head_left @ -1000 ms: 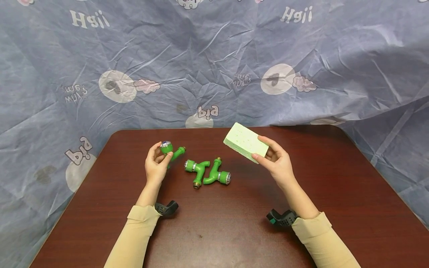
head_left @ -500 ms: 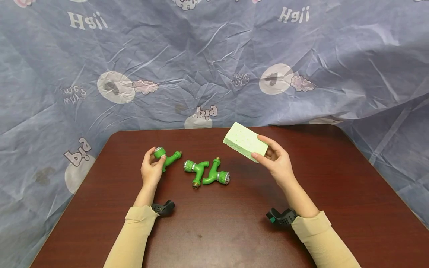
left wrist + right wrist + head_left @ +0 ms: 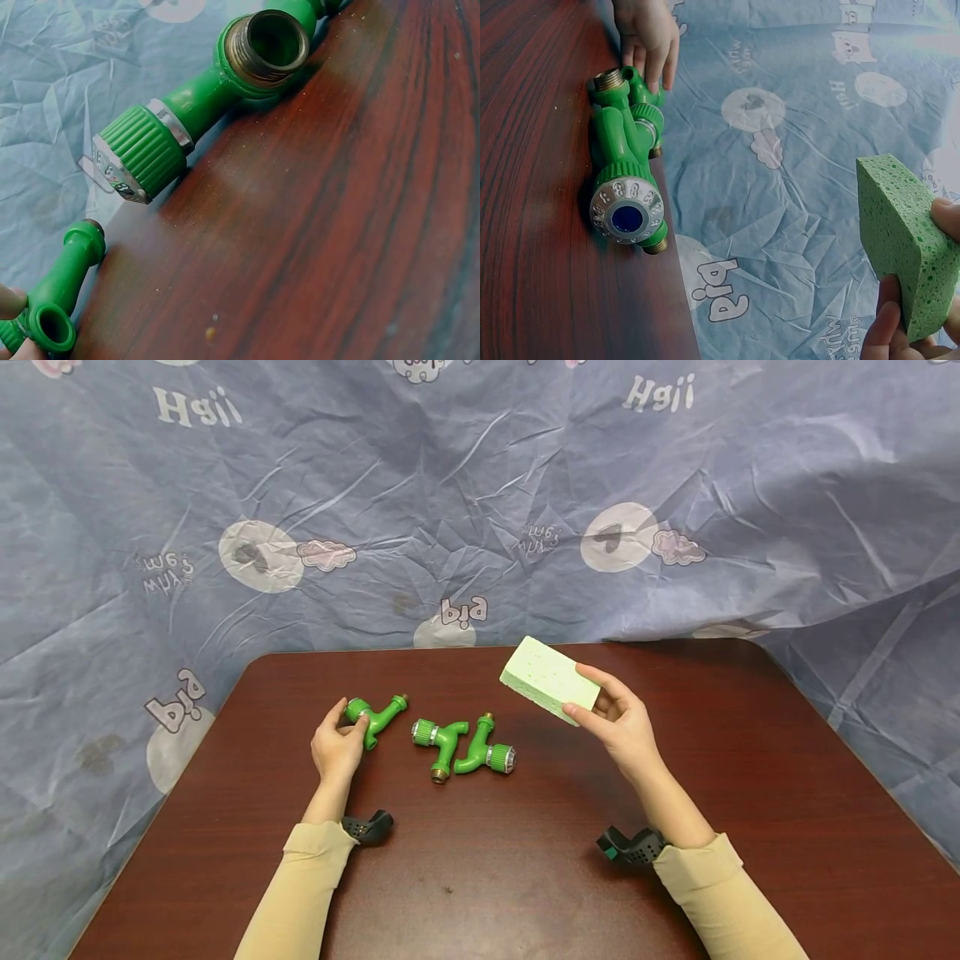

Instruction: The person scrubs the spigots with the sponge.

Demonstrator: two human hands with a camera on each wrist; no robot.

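At the left of the table, my left hand (image 3: 337,753) pinches the ribbed knob of a green faucet (image 3: 386,717) between thumb and fingers. That faucet seems to lie on the table, its brass-threaded end pointing to the back right; in the left wrist view the same faucet (image 3: 66,276) shows at the lower left with two fingertips on it. My right hand (image 3: 632,737) grips a pale green sponge (image 3: 549,680) by one end, raised and tilted over the table. The right wrist view shows the porous sponge (image 3: 900,236) between thumb and fingers.
Two more green faucets lie mid-table close together: one with its knob to the left (image 3: 446,745), the other faucet (image 3: 478,752) with its knob to the right. The dark red-brown table (image 3: 495,877) ends at a blue printed cloth (image 3: 420,485) behind it.
My left hand has moved left and lower, bringing its faucet from a raised, upright-knob pose down toward the table, knob now tipped over. The right hand and sponge have barely moved.
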